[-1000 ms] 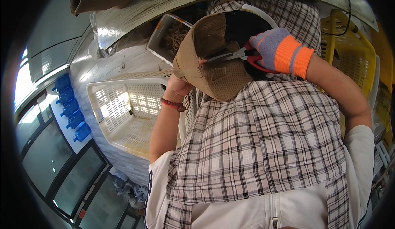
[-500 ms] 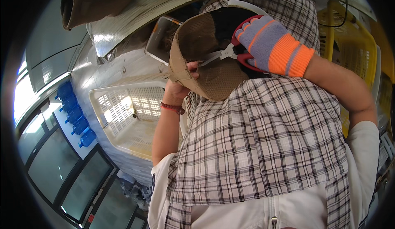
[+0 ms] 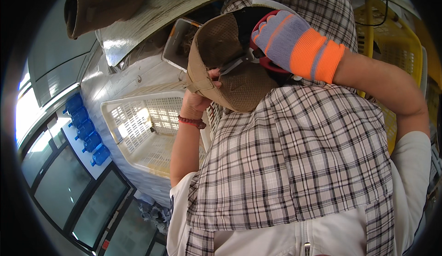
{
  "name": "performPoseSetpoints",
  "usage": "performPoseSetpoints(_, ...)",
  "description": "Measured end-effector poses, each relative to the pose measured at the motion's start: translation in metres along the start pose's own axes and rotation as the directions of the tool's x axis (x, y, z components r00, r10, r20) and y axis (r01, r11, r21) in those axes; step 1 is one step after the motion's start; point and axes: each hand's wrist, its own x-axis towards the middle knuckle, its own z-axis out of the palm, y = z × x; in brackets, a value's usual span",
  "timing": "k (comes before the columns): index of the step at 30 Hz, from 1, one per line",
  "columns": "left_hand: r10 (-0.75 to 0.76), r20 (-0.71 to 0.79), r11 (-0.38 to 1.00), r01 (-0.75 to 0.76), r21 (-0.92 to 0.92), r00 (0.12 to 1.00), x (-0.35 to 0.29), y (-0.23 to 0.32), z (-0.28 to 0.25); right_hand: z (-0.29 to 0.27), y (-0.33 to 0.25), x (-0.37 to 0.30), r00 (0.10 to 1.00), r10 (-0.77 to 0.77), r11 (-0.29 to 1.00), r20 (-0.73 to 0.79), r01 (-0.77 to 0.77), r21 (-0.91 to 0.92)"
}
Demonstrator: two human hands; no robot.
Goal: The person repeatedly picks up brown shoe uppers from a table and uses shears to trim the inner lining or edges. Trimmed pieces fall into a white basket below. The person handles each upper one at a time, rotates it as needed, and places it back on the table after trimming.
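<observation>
A brown cap with a mesh-like inner side lies hollow side up over my lap, on a checked apron. Around its left rim my left hand, bare and with a red beaded bracelet, is closed, thumb inside the hollow. My right hand wears a grey and orange knit glove. It is wrapped round the red handles of a pair of scissors. The blades point left into the cap, their tips close to my left thumb. Whether they touch thread or cloth is too small to tell.
Ahead is a table edge with another brown cloth piece on it. A small grey bin stands beyond my left hand, a white plastic basket to the left. At right stands a yellow basket; blue water bottles line the far left.
My right hand and the scissors have moved slightly left, deeper into the cap, and the hand now covers more of the scissors' pivot. My left hand keeps its grip on the rim.
</observation>
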Motion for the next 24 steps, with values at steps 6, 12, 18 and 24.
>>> performPoseSetpoints(6,-0.008,0.002,1.0,0.008,-0.006,1.0,0.001,-0.001,-0.007,0.004,0.005,0.009,0.997,-0.072,0.997,0.028,0.072,0.008)
performPoseSetpoints(12,-0.005,0.036,1.0,0.004,0.013,0.999,0.006,0.004,-0.002,-0.001,0.011,0.006,0.998,-0.046,0.998,0.034,0.045,0.034)
performPoseSetpoints(18,0.015,0.005,1.0,-0.015,0.027,1.0,-0.003,0.0,-0.006,0.003,0.006,0.011,0.994,-0.103,0.995,-0.033,0.102,-0.016)
performPoseSetpoints(24,-0.065,0.01,0.998,0.065,-0.002,0.998,-0.002,0.014,0.007,-0.01,0.005,0.011,0.993,-0.069,0.997,0.098,0.072,-0.03)
